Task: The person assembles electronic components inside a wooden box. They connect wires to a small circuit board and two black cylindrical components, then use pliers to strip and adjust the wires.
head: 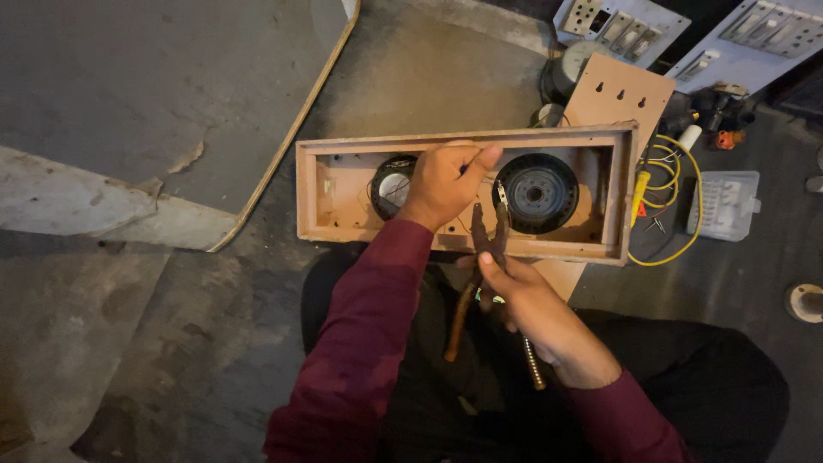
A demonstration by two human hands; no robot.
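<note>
Right hand (536, 309) pinches rusty pliers (484, 257) — nose at the speaker box (343, 193); left hand (446, 180) closes on a wire, so cutting seems underway — steady aim needed.

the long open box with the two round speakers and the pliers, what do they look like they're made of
Box: looks like wood or fibreboard, matte brown, with thin flat walls and worn edges. Speakers: dark cone and ring, probably plastic or paper over metal; unclear. Pliers: dull grey metal jaws, rusty brown handles, held by the right hand.
</note>
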